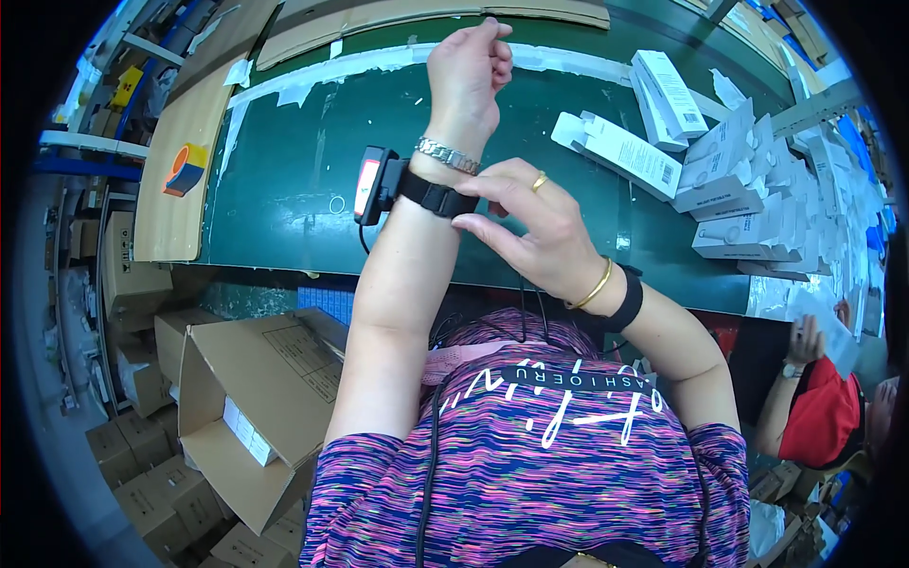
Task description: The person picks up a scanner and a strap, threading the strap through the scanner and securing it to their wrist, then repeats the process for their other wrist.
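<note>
while right hand [530, 227] pinches wrist strap [437, 197], white boxes [729, 180] beside.

1. Left forearm raised upright from the lower edge, left hand [469, 71] at the top, fingers loosely curled, holding nothing.
2. Left wrist ringed by a metal bracelet [447, 154] and a black strap [431, 196] carrying a small device [372, 185].
3. Right hand [530, 227] reaching across, thumb and fingertips pinching the strap.
4. Right wrist bent, wearing a gold bangle [593, 287] and a black band [628, 301].
</note>
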